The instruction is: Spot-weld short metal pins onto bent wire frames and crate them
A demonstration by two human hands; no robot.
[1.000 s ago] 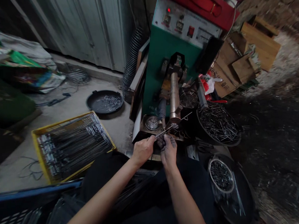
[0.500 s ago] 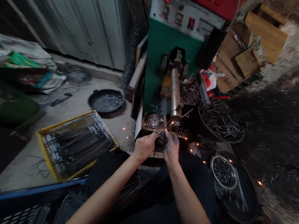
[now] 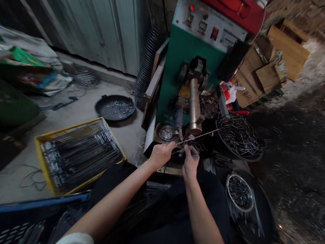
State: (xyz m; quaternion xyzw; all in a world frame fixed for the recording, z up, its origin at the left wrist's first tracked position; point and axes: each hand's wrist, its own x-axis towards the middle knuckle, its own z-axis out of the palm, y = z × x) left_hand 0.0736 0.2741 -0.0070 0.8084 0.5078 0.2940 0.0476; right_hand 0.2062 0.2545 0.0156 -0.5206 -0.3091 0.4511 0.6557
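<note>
My left hand [image 3: 162, 154] is closed around the near end of a thin metal rod [image 3: 202, 135], which slants out to the right below the machine's metal cylinder [image 3: 194, 103]. Just under the rod, my right hand [image 3: 190, 163] pinches with thumb and fingers; what sits between its fingertips is too small to make out. Both hands are in front of the green spot welding machine [image 3: 194, 42], close to its lower electrode [image 3: 178, 119]. A round dish of small metal parts [image 3: 166, 133] stands just beyond my left hand.
At left are a yellow crate [image 3: 43, 165] of metal rods and a black pan [image 3: 115, 116] with small parts. To the right stand a tub of metal pieces [image 3: 240, 137] and a bowl of small parts [image 3: 240, 192]. Cardboard boxes [image 3: 270, 75] lie behind.
Sparks flying around the electrode have mostly gone. The rod has swung to a flatter angle and reaches further right; both hands have shifted slightly to the right in view.
</note>
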